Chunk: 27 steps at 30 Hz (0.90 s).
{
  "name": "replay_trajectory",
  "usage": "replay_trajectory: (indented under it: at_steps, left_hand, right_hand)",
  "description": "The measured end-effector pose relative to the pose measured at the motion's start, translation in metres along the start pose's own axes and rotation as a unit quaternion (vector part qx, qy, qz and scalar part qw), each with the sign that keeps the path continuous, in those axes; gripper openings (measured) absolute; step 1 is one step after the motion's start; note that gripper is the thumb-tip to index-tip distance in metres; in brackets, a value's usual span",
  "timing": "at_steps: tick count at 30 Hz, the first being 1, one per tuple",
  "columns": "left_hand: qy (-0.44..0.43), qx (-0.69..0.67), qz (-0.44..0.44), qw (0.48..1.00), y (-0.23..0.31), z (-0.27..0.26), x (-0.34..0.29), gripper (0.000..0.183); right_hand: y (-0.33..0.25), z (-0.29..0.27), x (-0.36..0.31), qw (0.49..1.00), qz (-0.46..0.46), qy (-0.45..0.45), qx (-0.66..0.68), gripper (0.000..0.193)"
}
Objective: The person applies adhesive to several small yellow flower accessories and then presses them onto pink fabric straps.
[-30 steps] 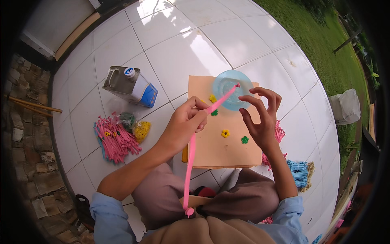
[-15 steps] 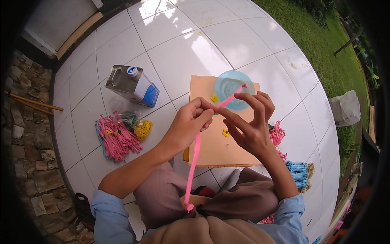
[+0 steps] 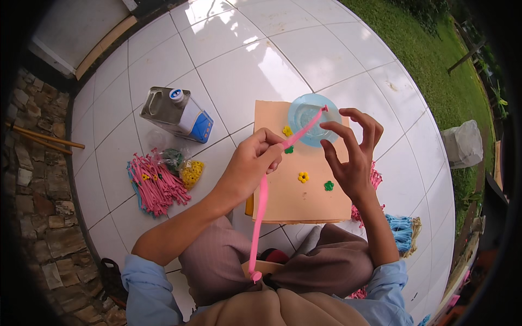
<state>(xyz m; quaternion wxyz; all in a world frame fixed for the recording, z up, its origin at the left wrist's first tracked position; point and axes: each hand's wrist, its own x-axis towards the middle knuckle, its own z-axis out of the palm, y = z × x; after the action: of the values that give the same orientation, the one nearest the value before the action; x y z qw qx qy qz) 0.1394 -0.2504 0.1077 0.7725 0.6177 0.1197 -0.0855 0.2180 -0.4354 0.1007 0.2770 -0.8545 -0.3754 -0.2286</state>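
A long pink strap (image 3: 258, 223) with a small knob at each end is pinched between the thumb and fingers of my left hand (image 3: 247, 165). One end slants up over a light blue plastic dish (image 3: 294, 124); the other hangs down toward my lap. My right hand (image 3: 350, 157) is raised beside the dish, open, its fingers spread and apart from the strap. Below the hands on a cardboard sheet (image 3: 277, 201) lie a yellow flower piece (image 3: 303, 177) and a green flower piece (image 3: 329, 186). Another yellow flower (image 3: 287, 130) and a second green one (image 3: 289, 150) sit near the dish.
To the left stands a metal can (image 3: 176, 114) with a blue-and-white label. Near it are a bundle of pink straps (image 3: 157, 187) and a bag of yellow flowers (image 3: 192, 173). On the right lie blue strap bundles (image 3: 398, 232), with a white bag (image 3: 462, 144) farther out.
My right hand has let go of the strap and moved right, its fingers spreading. The green flowers on the cardboard now show more fully. My left hand keeps its pinch almost in place.
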Motion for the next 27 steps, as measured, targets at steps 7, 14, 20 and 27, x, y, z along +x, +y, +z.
replay_trajectory:
  at_steps: [7,14,20,27]
  left_hand:
    - [-0.005,-0.027,-0.01,1.0,0.002,0.001,0.001,0.007]
    - [-0.014,-0.032,-0.019,0.999,0.002,0.0,0.003,0.006]
    - [-0.019,-0.039,-0.022,0.999,0.002,-0.001,0.002,0.006]
    - [-0.027,-0.044,-0.018,0.999,0.002,-0.002,0.001,0.007]
  right_hand:
    - [0.059,0.039,-0.04,0.976,0.038,-0.188,-0.104,0.052]
    - [0.062,0.048,-0.044,0.977,0.003,-0.172,-0.124,0.045]
    - [0.052,0.048,-0.04,0.981,0.023,-0.167,-0.096,0.041]
    - [0.057,0.055,-0.042,0.982,-0.004,-0.164,-0.097,0.038]
